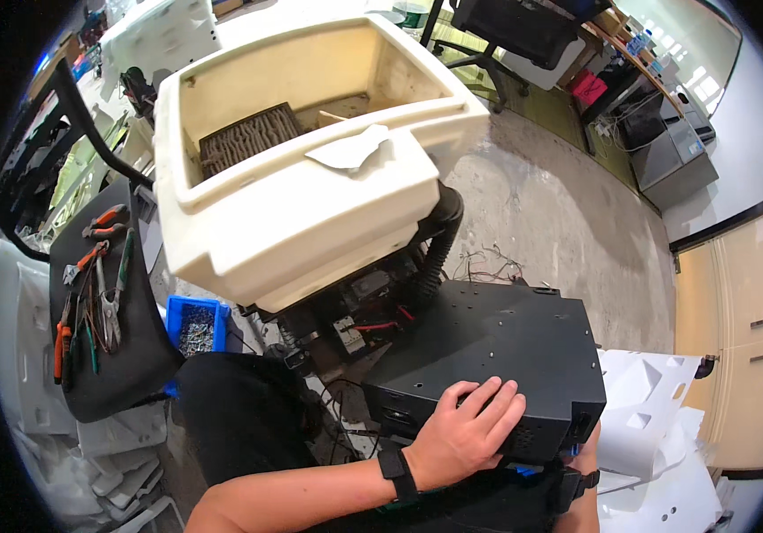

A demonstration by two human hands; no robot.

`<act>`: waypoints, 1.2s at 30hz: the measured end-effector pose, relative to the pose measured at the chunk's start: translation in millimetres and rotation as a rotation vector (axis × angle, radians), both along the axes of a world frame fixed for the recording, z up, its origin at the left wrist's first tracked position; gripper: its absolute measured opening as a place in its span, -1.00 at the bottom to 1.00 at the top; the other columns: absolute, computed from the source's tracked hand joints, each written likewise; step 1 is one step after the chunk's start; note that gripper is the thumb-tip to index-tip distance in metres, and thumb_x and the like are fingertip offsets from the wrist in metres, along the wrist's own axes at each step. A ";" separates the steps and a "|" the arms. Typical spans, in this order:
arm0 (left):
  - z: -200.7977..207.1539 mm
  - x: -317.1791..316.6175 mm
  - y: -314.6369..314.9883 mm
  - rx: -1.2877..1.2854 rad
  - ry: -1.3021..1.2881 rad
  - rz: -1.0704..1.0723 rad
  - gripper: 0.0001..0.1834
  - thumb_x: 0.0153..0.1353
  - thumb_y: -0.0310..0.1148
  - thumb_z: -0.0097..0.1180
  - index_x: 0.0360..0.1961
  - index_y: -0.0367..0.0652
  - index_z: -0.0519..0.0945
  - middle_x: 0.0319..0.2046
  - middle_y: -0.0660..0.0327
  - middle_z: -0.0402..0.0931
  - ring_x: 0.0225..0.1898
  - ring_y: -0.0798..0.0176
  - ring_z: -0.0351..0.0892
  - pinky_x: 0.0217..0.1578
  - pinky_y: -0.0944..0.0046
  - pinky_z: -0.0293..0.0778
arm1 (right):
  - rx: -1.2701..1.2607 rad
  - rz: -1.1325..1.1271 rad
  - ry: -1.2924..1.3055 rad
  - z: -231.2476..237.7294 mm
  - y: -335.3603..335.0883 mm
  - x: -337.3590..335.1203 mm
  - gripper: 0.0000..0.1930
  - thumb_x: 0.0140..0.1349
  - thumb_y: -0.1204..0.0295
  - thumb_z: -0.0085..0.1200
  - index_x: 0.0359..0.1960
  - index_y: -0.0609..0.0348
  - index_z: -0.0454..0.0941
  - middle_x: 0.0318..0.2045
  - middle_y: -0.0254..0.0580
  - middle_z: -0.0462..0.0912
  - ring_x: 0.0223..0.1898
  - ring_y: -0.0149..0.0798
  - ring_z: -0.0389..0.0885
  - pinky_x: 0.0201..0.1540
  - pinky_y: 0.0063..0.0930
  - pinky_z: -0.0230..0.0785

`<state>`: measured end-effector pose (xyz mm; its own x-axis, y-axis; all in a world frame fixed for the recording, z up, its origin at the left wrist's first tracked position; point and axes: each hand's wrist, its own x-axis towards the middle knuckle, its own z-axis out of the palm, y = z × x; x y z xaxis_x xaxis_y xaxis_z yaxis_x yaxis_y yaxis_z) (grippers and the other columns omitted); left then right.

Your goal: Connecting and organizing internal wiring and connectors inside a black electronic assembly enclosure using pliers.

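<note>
Mottled grey floor (590, 240) is seen at upper right, a smooth cream tub (310, 233) at upper centre. At lower centre, an angular black box (497, 333) is touched by the left hand (463, 433), fingers slightly parted; the right hand's (587, 457) grip cannot be told.

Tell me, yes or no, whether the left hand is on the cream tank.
No, the left hand rests on the black box, apart from the cream tank.
</note>
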<state>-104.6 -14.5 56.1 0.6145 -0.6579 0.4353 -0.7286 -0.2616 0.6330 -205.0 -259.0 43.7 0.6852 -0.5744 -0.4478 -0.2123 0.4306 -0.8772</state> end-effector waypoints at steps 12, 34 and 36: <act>-10.9 4.1 -80.3 0.120 -0.072 0.024 -0.16 -0.33 -0.27 0.36 0.09 -0.25 0.35 0.04 0.05 0.38 0.07 0.06 0.36 0.07 0.11 0.23 | 0.223 -0.048 0.093 -45.7 -59.4 2.6 -0.65 0.24 0.20 -0.05 -0.10 0.20 0.51 -0.21 -0.13 0.62 -0.22 -0.16 0.61 -0.20 -0.25 0.51; -44.8 -25.8 -113.6 0.255 -0.347 -0.141 -0.66 0.08 -0.33 -0.04 -0.12 -0.26 0.45 -0.21 0.14 0.45 -0.11 0.19 0.40 0.05 0.24 0.23 | 0.557 0.224 0.293 -38.6 -59.6 -37.5 -0.28 0.19 -0.29 -0.38 0.14 -0.02 0.35 0.03 -0.20 0.51 0.07 -0.12 0.45 0.03 0.00 0.29; -46.0 -26.7 -100.9 0.245 -0.347 -0.185 -0.65 0.08 -0.33 -0.04 -0.11 -0.26 0.45 -0.20 0.14 0.44 -0.12 0.20 0.40 0.04 0.25 0.23 | 0.577 0.218 0.272 -48.1 -55.3 -53.2 -0.31 0.19 -0.24 -0.36 0.14 -0.01 0.36 0.04 -0.20 0.50 0.07 -0.13 0.45 0.03 -0.02 0.29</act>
